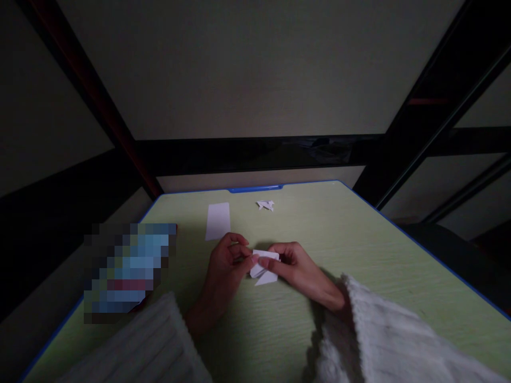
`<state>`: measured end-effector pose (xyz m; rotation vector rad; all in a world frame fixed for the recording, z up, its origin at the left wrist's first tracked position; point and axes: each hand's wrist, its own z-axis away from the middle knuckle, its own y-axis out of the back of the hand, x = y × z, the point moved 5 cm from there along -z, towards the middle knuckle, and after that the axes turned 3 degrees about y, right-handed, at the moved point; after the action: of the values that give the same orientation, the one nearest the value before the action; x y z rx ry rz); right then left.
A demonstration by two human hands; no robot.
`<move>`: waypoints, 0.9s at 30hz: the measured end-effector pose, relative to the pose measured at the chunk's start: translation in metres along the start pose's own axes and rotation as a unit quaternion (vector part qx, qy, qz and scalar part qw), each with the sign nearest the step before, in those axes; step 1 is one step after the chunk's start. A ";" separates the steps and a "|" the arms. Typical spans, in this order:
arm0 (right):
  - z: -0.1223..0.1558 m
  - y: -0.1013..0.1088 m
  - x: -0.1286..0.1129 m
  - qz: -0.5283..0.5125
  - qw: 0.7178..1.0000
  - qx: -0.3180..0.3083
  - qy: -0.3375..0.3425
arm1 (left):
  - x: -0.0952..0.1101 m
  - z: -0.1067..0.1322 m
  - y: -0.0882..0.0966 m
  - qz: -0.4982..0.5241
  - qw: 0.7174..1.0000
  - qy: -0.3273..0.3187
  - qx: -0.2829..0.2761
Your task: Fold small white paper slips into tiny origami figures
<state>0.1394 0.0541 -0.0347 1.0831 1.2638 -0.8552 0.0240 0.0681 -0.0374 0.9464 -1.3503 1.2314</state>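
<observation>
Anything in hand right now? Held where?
Yes, a small folded white paper piece: the left hand pinches its left edge, the right hand its right side, thumb across its face.

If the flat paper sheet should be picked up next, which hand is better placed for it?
Probably the left hand: the flat sheet lies just beyond it, while the right hand is farther away. Both hands hold the folded paper.
</observation>
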 end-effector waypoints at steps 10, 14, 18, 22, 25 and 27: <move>0.001 0.001 -0.001 -0.047 0.999 0.005 -0.006 | -0.004 -0.002 -0.002 0.005 1.000 0.010 -0.026; 0.001 0.005 0.001 -0.098 0.994 0.035 -0.025 | -0.004 -0.003 -0.001 0.036 0.999 0.017 -0.028; 0.000 0.007 0.004 -0.145 0.988 0.049 -0.021 | -0.001 -0.001 -0.004 0.004 0.999 -0.004 -0.040; 0.000 0.007 0.004 -0.136 0.989 0.051 -0.020 | 0.001 0.001 -0.005 -0.055 0.998 -0.013 -0.032; 0.000 0.007 0.003 -0.095 0.994 0.056 -0.016 | 0.000 0.001 -0.004 -0.085 0.996 -0.006 -0.017; 0.001 0.007 0.001 -0.064 0.996 0.054 -0.011 | -0.001 0.000 -0.004 -0.103 0.995 -0.007 -0.014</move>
<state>0.1460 0.0552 -0.0347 1.0839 1.2920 -1.0388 0.0276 0.0670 -0.0373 1.0485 -1.2448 1.0483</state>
